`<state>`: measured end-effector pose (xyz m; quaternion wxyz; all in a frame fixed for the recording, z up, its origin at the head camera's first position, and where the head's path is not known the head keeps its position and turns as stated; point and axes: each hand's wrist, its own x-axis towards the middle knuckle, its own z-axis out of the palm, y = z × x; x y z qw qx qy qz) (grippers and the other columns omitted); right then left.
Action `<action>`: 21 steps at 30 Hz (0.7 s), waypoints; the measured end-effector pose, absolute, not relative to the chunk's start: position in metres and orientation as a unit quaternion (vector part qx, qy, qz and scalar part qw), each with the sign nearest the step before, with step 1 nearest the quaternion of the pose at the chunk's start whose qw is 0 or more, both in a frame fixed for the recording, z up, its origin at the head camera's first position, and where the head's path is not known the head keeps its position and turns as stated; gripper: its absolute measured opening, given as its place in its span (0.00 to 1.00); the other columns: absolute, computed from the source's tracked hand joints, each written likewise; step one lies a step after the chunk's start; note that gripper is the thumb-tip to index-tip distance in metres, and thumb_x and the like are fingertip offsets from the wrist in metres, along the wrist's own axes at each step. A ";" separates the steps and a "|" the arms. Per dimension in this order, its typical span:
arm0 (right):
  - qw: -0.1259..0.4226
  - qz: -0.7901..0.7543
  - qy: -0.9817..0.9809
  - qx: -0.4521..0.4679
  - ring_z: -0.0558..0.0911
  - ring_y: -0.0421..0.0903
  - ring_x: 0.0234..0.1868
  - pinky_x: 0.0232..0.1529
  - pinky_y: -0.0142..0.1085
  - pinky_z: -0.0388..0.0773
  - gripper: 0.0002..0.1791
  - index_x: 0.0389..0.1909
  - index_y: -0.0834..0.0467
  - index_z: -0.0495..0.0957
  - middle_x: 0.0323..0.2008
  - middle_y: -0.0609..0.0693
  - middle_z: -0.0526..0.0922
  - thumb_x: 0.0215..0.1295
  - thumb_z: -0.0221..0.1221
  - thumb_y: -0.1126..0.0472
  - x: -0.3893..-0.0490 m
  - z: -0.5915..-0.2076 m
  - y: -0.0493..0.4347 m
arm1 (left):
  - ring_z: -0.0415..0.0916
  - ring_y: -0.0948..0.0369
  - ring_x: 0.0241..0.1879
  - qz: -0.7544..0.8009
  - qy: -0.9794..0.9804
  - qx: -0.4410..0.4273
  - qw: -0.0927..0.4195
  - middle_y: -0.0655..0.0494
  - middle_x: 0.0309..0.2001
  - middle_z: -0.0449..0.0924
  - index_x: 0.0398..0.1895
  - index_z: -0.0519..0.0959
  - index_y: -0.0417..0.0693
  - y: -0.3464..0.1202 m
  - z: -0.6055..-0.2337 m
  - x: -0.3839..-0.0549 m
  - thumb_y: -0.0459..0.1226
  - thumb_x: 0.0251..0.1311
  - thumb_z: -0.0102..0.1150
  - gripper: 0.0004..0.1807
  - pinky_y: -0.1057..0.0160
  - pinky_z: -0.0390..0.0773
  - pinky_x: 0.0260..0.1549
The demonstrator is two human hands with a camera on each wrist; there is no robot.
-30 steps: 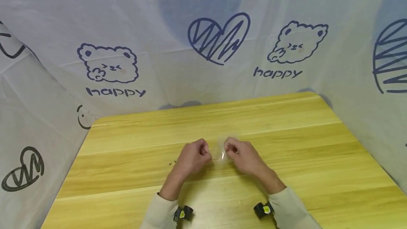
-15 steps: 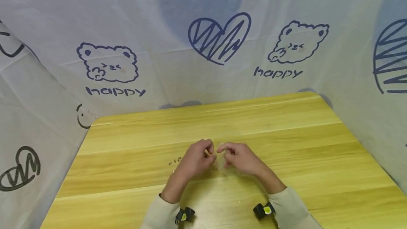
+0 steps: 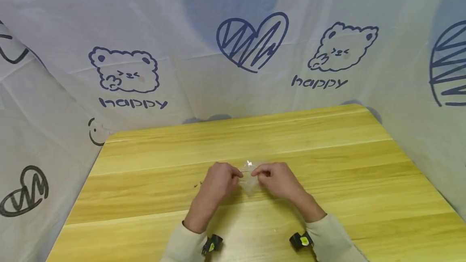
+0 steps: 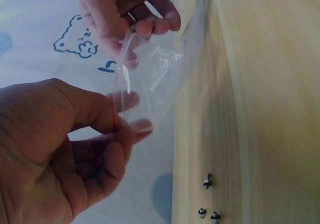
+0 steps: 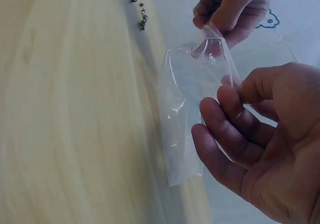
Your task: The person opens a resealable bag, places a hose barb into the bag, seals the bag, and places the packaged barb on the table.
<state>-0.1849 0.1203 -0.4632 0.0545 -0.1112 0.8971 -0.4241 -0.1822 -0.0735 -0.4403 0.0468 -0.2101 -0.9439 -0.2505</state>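
A small clear plastic zip bag (image 3: pixel 249 185) is stretched between both hands over the middle of the table. Thumb and forefinger of my left hand (image 3: pixel 218 180) pinch one end of its mouth, where a thin red line shows in the left wrist view. At the opposite end, my right hand (image 3: pixel 279 179) pinches the edge, its other fingers loosely bent in the right wrist view. The body of the bag (image 5: pixel 177 129) hangs down toward the tabletop, see-through and creased. Several small metal screw-like pieces (image 4: pixel 207 181) lie on the wood beside my left hand.
The wood-grain table (image 3: pixel 327 140) reaches back to a pale cloth (image 3: pixel 189 72) printed with hearts and bears, which also hangs at both sides. A black wrist camera (image 3: pixel 212 244) sits at the left cuff, another camera (image 3: pixel 300 241) at the right one.
Half a second ago the fingers were shifting, with the right forefinger reaching toward the left hand. Now both hands have a fresh pinch on the bag, and it is spread wider between them.
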 end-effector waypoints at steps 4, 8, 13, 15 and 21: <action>0.092 -0.453 0.878 -0.123 0.69 0.39 0.21 0.26 0.30 0.67 0.16 0.40 0.54 0.86 0.31 0.47 0.84 0.58 0.53 0.68 -0.186 -0.469 0.118 | 0.50 0.69 0.13 -0.240 -0.948 -0.208 0.031 0.50 0.26 0.86 0.38 0.87 0.41 -0.069 -0.446 -0.183 0.25 0.49 0.54 0.16 0.72 0.54 0.13; 0.124 -0.457 0.870 -0.135 0.67 0.38 0.21 0.27 0.30 0.66 0.18 0.46 0.56 0.84 0.26 0.45 0.80 0.58 0.51 0.68 -0.187 -0.474 0.118 | 0.52 0.69 0.13 -0.258 -0.947 -0.193 -0.008 0.51 0.20 0.82 0.42 0.85 0.38 -0.065 -0.453 -0.184 0.27 0.47 0.56 0.17 0.71 0.56 0.13; 0.073 -0.371 0.913 -0.153 0.62 0.36 0.18 0.25 0.28 0.61 0.19 0.46 0.54 0.85 0.22 0.43 0.78 0.56 0.53 0.68 -0.187 -0.479 0.116 | 0.64 0.65 0.18 -0.236 -0.952 -0.191 0.028 0.50 0.29 0.85 0.38 0.86 0.40 -0.061 -0.459 -0.183 0.25 0.45 0.57 0.16 0.70 0.66 0.17; 0.028 -0.327 0.932 -0.155 0.63 0.37 0.18 0.23 0.29 0.61 0.18 0.44 0.52 0.86 0.27 0.44 0.83 0.56 0.54 0.67 -0.186 -0.479 0.113 | 0.67 0.64 0.19 -0.218 -0.957 -0.181 0.056 0.49 0.30 0.84 0.36 0.87 0.43 -0.059 -0.460 -0.181 0.25 0.45 0.59 0.15 0.70 0.67 0.17; -0.046 -0.221 0.965 -0.131 0.73 0.39 0.24 0.22 0.34 0.68 0.12 0.32 0.44 0.88 0.27 0.45 0.83 0.57 0.58 0.62 -0.185 -0.480 0.107 | 0.65 0.64 0.18 -0.181 -0.968 -0.153 0.083 0.52 0.28 0.81 0.35 0.88 0.49 -0.059 -0.464 -0.178 0.31 0.47 0.63 0.11 0.71 0.61 0.11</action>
